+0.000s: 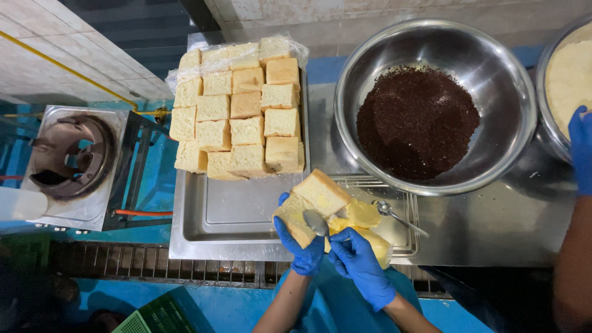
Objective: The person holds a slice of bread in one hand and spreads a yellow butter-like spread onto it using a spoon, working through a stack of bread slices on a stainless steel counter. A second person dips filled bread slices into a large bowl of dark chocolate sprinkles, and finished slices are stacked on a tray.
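Item one: my left hand [300,246], in a blue glove, grip closed under a split bread bun [312,203], pale crumb with a tan crust, squarish, its halves parted. The bun is held over the near edge of the steel tray [216,222], and its long axis runs from lower left to upper right, open side toward my right.

Item two: my right hand [359,264], also gloved in blue, grip closed on a metal spoon [317,223]; the bowl of the spoon lies against the bun's cut face, handle pointing down toward me.

Item three: a block of yellow butter [364,223] (soft, glossy, irregular) just right of the bun, in a shallow steel dish [404,213], with a second spoon [398,216] resting there, handle toward the lower right.

Item four: stacked square bread buns [240,114], matte and spongy, in rows at the far end of the tray, partly on clear plastic wrap [185,71].

Item five: a large round steel bowl [505,92] holding dark brown crumbly granules [418,122], on the steel desk [493,228] beyond the butter.

Item six: another steel bowl [546,120] of pale filling at the right edge, with another person's blue-gloved hand [581,148] on it.

Item seven: a gas burner [71,157] to the left, well apart from the tray.
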